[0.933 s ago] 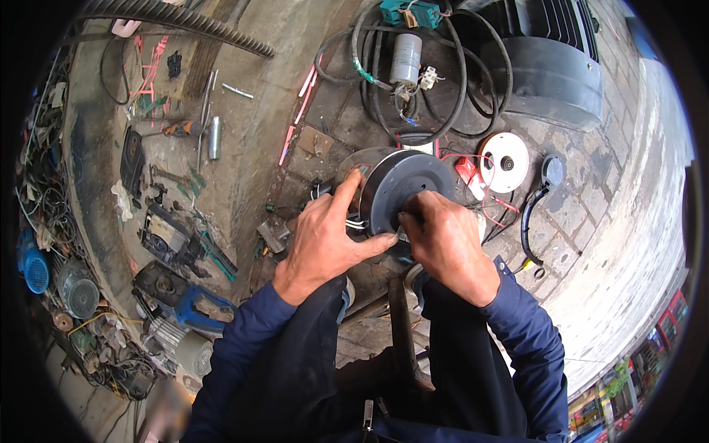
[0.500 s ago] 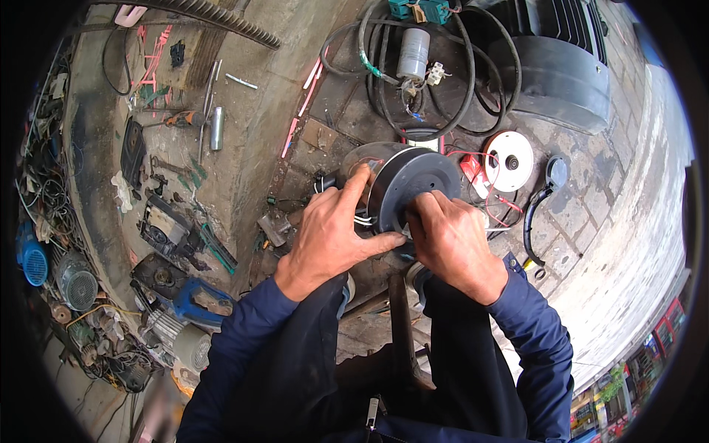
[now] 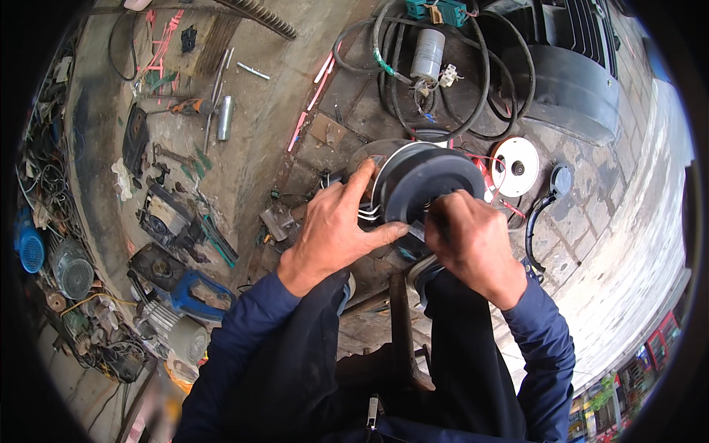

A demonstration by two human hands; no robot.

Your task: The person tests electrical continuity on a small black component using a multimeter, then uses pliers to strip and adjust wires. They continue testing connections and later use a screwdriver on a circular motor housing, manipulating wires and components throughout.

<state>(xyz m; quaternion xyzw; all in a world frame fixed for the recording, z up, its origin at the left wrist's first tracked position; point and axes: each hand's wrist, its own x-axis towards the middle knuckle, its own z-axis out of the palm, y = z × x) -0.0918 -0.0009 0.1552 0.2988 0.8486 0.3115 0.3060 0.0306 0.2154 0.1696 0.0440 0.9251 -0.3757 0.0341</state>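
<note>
Low in front of my knees, a round metal-bodied appliance (image 3: 360, 159) lies on its side, a pale rim around its end. A black round cover (image 3: 436, 173) stands tilted at that end, apart from the rim at least along the upper left. White wires (image 3: 368, 214) show at the lower left of the joint. My left hand (image 3: 336, 221) braces the body, index finger along its side and thumb stretched under the cover's near edge. My right hand (image 3: 473, 240) is closed at the cover's lower right face; its curled fingers hide what they grip.
To the right lie a white disc (image 3: 515, 181) with a black centre and a black curved handle-like part (image 3: 533, 229). Ahead are a grey capacitor (image 3: 428, 55), looped black cable (image 3: 484, 88) and a large dark motor (image 3: 565, 88). Scattered tools and a blue-framed part (image 3: 199, 295) lie left.
The black cover has shifted right and tilted, widening the gap at the pale rim. My right hand has moved right and slightly down with it; my left hand has stayed nearly in place.
</note>
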